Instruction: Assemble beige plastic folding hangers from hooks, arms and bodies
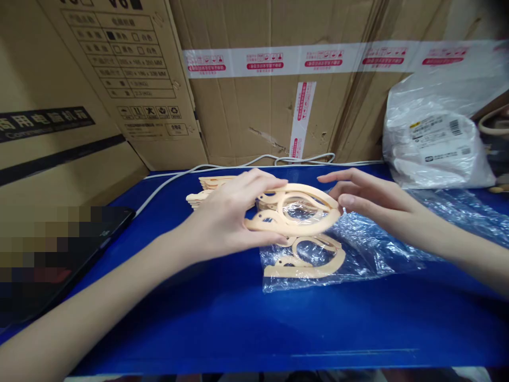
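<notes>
Hands: left hand (228,209) pinches cream frame (312,228), right hand (384,201) loosely spread
Bag (369,252): lower frame (306,272) there already
Stack (195,197): probably more to go

Cardboard (24,85) reads "商用电脑机箱" on a black band (46,123), "V6" higher up

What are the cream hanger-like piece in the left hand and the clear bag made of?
Cream hanger-like piece: probably smooth moulded plastic, given its even colour and rounded edges.
Clear bag: apparently thin, glossy plastic film, from its wrinkles and bright glints.
</notes>
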Motion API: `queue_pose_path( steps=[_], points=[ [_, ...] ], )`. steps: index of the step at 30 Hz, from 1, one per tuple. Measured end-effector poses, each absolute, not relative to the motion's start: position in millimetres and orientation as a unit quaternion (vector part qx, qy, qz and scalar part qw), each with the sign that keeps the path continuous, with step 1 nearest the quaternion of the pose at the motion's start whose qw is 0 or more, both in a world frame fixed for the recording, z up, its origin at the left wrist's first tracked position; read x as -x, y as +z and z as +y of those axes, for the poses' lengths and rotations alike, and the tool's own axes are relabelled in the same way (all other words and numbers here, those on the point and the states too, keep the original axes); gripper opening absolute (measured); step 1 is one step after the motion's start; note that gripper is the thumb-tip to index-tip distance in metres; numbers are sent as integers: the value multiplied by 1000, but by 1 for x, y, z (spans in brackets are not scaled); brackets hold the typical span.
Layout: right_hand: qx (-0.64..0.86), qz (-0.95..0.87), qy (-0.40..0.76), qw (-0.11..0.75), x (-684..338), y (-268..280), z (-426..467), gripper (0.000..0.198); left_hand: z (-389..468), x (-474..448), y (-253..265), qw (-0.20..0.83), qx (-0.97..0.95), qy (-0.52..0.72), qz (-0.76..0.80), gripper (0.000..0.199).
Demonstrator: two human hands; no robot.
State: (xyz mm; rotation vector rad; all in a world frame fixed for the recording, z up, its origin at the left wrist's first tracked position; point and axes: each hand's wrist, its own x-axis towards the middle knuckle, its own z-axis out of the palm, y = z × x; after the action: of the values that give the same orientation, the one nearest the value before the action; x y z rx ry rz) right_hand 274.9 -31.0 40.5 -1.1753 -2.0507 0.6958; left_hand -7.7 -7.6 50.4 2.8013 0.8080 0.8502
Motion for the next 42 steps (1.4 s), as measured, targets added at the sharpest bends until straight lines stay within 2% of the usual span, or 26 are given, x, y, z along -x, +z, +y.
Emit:
queue_pose_path(
  steps=[4, 11, 18, 28, 33, 37, 40, 42],
  points=[
    [430, -730, 401, 349, -264, 39, -43, 41, -25, -4, 42, 40, -924, 297, 239, 67],
    [443, -664, 469, 379, -262, 39, -43, 41, -25, -6, 36, 30, -922, 297, 247, 75],
    [450, -636, 493, 387, -264, 36, -42, 44, -24, -5, 34, 26, -924, 282, 257, 82],
    [443, -643, 504, 370, -263, 36, -40, 50, -22, -5, 35, 16, -930, 241, 278, 79],
    [444, -685, 456, 354, -261, 37, -41, 50, -24, -4, 33, -44, -929, 251, 268, 73],
    [435, -770, 306, 352, -261, 37, -47, 49, -28, -7, 33, -94, -922, 263, 269, 72],
    [400, -842, 154, 326, -260, 35, -53, 67, -32, -9, 32, -108, -916, 274, 272, 73],
    [373, -872, 100, 299, -259, 33, -55, 79, -35, -12, 31, -101, -914, 284, 272, 74]
  ],
)
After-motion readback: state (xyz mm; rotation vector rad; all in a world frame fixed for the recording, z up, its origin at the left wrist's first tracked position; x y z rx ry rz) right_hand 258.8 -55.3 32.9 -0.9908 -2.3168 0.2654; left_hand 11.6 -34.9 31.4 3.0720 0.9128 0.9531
